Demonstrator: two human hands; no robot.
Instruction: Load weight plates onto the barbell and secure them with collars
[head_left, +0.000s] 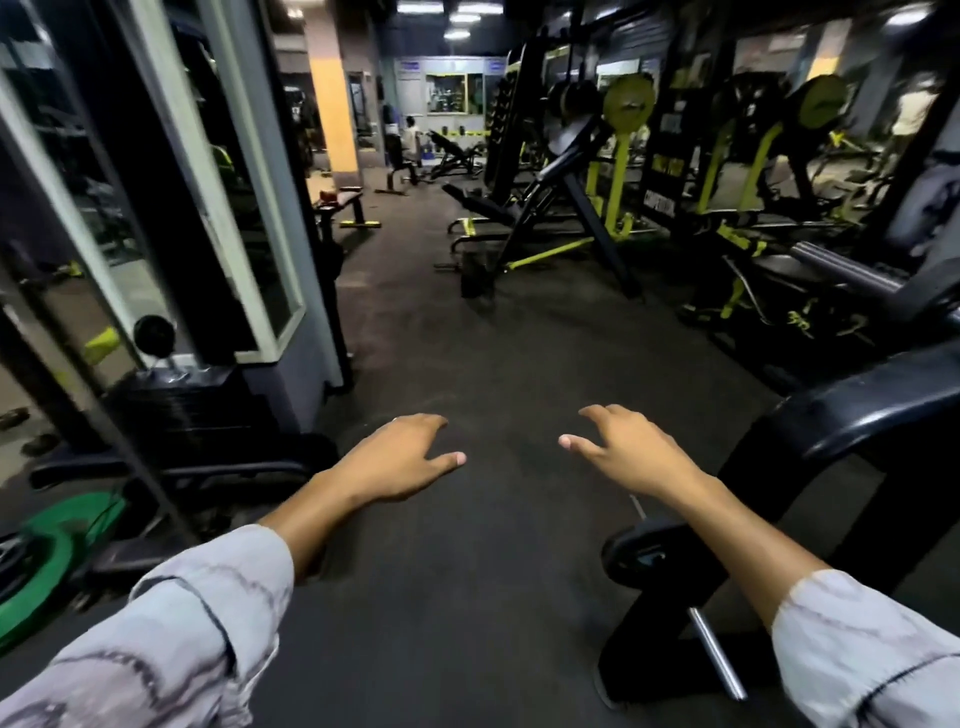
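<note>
Both hands reach out over the dark rubber floor and hold nothing. My left hand (400, 457) hangs palm down with its fingers spread. My right hand (623, 447) is likewise open, fingers apart. A green weight plate (47, 566) lies on the floor at the far left. At the lower right a small black plate (644, 556) sits on a black rack, and a bare chrome peg (717, 654) juts out below it. A thick steel barbell sleeve (841, 267) rests on a stand at the right. No collar is visible.
A black weight stack (182, 400) and a mirrored column (208, 182) stand on the left. Incline benches (550, 208) and yellow-green machines fill the right side. A curved black frame (852, 410) stands close on the right. A person sits far back.
</note>
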